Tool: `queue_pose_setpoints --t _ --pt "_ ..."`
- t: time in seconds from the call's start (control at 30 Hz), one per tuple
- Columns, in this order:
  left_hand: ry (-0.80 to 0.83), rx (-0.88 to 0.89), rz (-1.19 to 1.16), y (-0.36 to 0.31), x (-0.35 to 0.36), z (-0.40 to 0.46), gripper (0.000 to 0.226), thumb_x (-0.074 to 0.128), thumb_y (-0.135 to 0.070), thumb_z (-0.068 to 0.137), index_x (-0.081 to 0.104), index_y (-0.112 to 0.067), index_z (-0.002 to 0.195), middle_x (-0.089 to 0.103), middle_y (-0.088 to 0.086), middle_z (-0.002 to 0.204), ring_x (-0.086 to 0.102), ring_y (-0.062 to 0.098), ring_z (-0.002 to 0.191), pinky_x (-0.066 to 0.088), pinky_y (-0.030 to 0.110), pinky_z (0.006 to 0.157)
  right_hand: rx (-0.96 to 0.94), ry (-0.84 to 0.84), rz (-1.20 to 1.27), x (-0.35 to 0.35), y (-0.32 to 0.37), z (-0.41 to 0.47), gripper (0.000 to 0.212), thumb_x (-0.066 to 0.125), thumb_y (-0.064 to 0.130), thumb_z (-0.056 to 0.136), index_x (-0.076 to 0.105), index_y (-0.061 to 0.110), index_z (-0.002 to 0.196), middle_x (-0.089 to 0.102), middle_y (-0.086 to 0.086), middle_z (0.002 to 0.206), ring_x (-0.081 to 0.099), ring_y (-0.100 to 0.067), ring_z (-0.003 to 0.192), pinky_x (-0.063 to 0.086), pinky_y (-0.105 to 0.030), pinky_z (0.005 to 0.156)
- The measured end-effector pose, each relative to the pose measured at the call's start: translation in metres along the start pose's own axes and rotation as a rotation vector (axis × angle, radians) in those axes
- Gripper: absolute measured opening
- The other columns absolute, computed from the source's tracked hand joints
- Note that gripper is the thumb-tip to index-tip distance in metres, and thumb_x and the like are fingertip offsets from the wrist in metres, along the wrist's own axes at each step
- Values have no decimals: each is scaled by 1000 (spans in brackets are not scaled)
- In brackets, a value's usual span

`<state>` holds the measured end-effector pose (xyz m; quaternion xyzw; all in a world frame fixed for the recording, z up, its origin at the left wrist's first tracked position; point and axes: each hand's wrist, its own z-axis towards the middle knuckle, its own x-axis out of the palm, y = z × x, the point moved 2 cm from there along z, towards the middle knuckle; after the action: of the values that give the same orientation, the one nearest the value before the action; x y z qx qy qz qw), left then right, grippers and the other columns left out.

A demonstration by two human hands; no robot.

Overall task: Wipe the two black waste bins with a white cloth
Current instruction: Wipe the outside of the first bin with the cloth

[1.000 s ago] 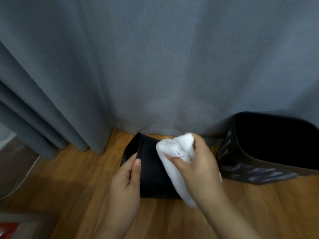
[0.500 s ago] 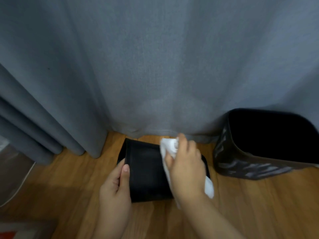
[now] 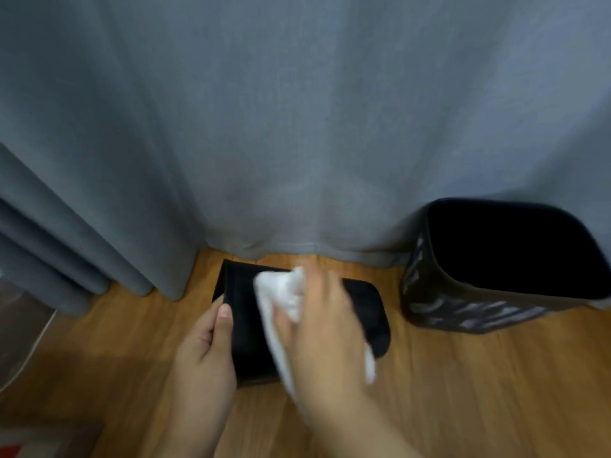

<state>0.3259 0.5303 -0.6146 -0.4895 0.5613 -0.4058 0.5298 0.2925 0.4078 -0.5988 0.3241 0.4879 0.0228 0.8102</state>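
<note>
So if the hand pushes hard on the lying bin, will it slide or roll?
The lying bin probably slides rather than rolls: its sides look flat. The wooden floor looks smooth. The left hand gripping its edge likely steadies it.

A small black plastic waste bin (image 3: 363, 312) lies on its side on the wooden plank floor (image 3: 479, 391), just before the hem of a grey fabric curtain (image 3: 297, 127). The left hand (image 3: 205, 352) grips its left end; the right hand (image 3: 324, 332) presses a crumpled white cloth (image 3: 281, 292) onto its upper side. To the right, apart from it, a larger black plastic waste bin (image 3: 463, 312) stands upright against the curtain.
</note>
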Motion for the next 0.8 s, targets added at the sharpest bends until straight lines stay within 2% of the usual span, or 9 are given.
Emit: queue_pose_setpoints --t 0.07,0.17,0.27,0.37,0.5,0.57,0.67,0.73,0.8 --pt "2 -41 -16 5 -1 1 32 46 -20 103 74 -33 94 77 -12 94 71 14 98 54 41 93 -87 46 -4 11 26 -6 63 67 44 63 46 24 118 58 1 90 58 -16 68 51 -28 52" --pt "-34 -43 -25 10 -7 2 30 47 -20 102 73 -34 96 77 -7 99 69 16 102 51 47 97 -113 67 -39 18 19 -10 70 70 44 57 46 22 119 57 -1 88 56 -16 66 52 -29 52" --pt "-62 -42 -33 10 -8 2 31 49 -21 102 71 -41 93 74 -10 102 67 11 104 50 39 95 -98 54 -113 17 -21 -11 70 74 35 56 46 21 119 57 -3 88 58 -21 67 50 -33 52" --pt "-79 -53 -67 10 -8 3 27 49 -23 101 70 -39 95 71 -16 100 63 3 102 46 27 87 81 89 -138 9 -86 -8 68 80 24 63 46 18 122 56 -10 93 60 -32 72 50 -36 57" --pt "-53 -20 -40 3 -6 1 29 48 -22 102 67 -41 94 72 -28 87 63 -12 91 44 17 82 363 134 -98 -17 -137 -5 51 61 27 86 42 17 131 52 -14 112 55 -36 93 43 -38 68" --pt "-23 16 -7 -4 -3 -1 33 46 -21 103 66 -44 90 69 -36 84 61 -20 86 45 9 77 345 115 -19 -23 -123 -2 51 56 32 87 39 22 134 49 -9 119 54 -32 100 42 -39 72" --pt "22 82 56 -8 0 -5 35 44 -18 103 65 -44 92 68 -40 86 60 -22 88 41 -4 71 220 58 119 -28 -67 18 48 54 41 86 38 31 130 48 -1 122 53 -26 106 44 -37 80" --pt "61 111 96 -10 2 -7 33 44 -18 102 66 -42 101 66 -43 92 58 -23 94 40 -5 73 133 98 171 -21 -26 37 47 51 42 87 37 31 130 47 0 122 52 -24 108 44 -36 82" --pt "81 150 148 -10 3 -8 30 46 -15 101 65 -38 107 64 -43 94 57 -23 96 39 -6 76 29 162 143 -9 10 52 48 50 41 89 34 28 132 47 -3 120 52 -26 105 39 -35 77"
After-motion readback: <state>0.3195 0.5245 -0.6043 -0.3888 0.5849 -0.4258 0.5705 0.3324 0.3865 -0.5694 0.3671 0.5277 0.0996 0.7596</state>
